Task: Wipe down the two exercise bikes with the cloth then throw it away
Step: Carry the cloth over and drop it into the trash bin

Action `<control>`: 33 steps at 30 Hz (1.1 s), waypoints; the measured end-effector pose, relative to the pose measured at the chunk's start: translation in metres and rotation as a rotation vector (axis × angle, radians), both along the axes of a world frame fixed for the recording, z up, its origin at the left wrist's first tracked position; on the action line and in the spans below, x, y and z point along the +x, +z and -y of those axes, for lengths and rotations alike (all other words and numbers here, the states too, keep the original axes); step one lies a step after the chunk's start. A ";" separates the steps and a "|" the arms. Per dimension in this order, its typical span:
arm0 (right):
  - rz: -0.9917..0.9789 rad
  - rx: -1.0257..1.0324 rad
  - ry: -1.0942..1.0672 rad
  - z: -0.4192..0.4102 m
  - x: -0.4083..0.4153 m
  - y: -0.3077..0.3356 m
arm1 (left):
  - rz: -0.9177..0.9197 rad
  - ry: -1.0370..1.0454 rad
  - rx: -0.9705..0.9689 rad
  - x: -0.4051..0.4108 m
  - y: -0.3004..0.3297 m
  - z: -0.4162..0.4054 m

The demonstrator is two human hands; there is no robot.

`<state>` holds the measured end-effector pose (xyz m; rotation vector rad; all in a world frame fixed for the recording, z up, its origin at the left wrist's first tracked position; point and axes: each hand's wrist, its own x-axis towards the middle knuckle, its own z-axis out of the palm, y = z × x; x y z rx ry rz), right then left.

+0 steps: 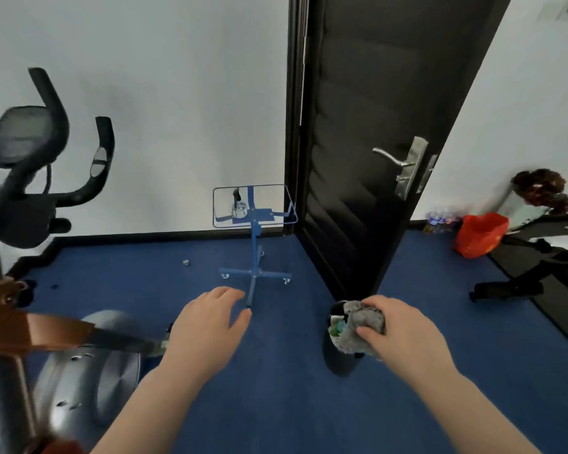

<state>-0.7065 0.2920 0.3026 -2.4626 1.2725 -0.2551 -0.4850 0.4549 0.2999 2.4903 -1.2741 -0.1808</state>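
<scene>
My right hand (399, 332) grips a bunched grey cloth (361, 326) and holds it over the mouth of a small black waste bin (338, 358) on the blue floor. Some scraps show inside the bin. My left hand (210, 322) hovers with relaxed fingers above the floor, holding nothing. An exercise bike (30, 178) with black handlebars and a dark console stands at the left, its silver flywheel housing (89, 365) low in the foreground. A brown strap-like part (30, 329) crosses in front of it.
A blue wheeled stand (254, 244) with a clear tray top stands by the white wall ahead. A black door (374, 142) hangs open just behind the bin. At the right lie a red bag (479, 234), bottles and black equipment legs (512, 283).
</scene>
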 end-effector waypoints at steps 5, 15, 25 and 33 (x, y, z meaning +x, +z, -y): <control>-0.002 0.040 0.083 0.069 0.050 0.001 | -0.026 0.100 -0.006 0.034 0.001 0.049; -0.032 0.025 0.210 0.163 0.216 -0.013 | -0.076 0.150 -0.059 0.175 -0.019 0.151; -0.037 0.065 0.219 0.240 0.352 -0.028 | -0.119 0.120 -0.025 0.296 -0.032 0.243; -0.032 0.150 0.246 0.332 0.441 -0.063 | -0.124 0.151 0.015 0.372 -0.067 0.327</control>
